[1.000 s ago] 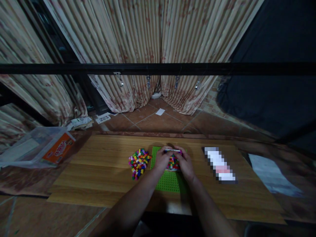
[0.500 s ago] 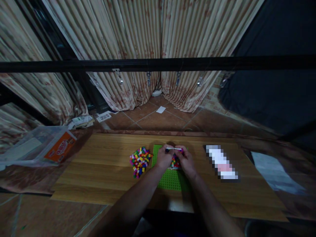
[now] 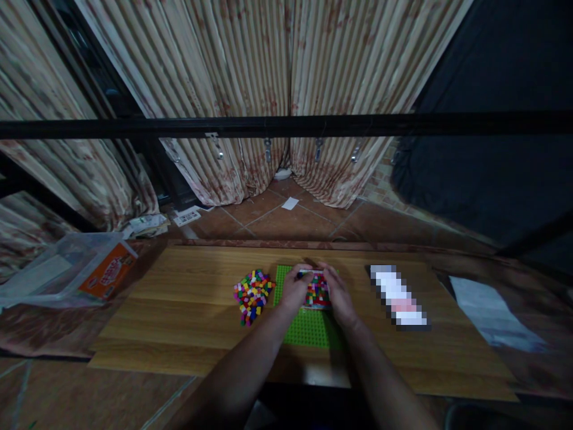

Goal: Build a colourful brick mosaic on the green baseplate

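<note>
On the green studded baseplate (image 3: 308, 332) stands a low building-brick structure (image 3: 317, 292) with white edges and multicoloured bricks inside. My left hand (image 3: 294, 289) grips its left side, the thumb reaching over the far left corner. Against the right side, my right hand (image 3: 339, 297) is closed along the edge, fingers pointing away from me. Both hands cover parts of the structure's sides. Left of the baseplate lies a pile of loose small bricks (image 3: 253, 292) in many colours.
The wooden table (image 3: 179, 304) carries a pixelated flat object (image 3: 398, 297) on the right. Beyond its right end lies a white sheet (image 3: 492, 310). A clear plastic bin (image 3: 58, 286) with an orange label stands at the left. A dark horizontal bar (image 3: 250, 126) crosses before the curtains (image 3: 242, 65).
My hands have moved slightly apart, with the right thumb drawn back from over the structure. More of the coloured bricks inside shows now. The camera view has shifted a little.
</note>
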Action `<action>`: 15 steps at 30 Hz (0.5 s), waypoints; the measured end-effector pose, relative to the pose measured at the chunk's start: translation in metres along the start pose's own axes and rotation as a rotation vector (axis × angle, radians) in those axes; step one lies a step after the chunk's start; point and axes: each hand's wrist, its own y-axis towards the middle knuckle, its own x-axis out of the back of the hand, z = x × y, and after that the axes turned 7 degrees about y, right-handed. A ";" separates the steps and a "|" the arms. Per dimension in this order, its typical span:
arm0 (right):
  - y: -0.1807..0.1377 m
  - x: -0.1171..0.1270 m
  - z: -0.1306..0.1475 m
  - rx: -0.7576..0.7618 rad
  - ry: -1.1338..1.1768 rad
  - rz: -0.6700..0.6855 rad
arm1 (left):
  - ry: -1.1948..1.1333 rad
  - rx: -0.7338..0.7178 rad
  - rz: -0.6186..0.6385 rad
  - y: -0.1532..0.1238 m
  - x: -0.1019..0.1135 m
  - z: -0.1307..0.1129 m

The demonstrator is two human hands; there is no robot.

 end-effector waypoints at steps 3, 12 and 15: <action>-0.001 0.002 0.006 0.024 0.007 -0.007 | -0.080 0.045 0.049 0.000 0.003 -0.001; 0.000 0.001 0.004 -0.040 0.011 -0.026 | 0.009 0.002 -0.008 0.001 0.004 0.004; 0.003 0.000 0.000 -0.062 0.016 -0.044 | 0.013 -0.019 -0.035 0.002 0.000 0.007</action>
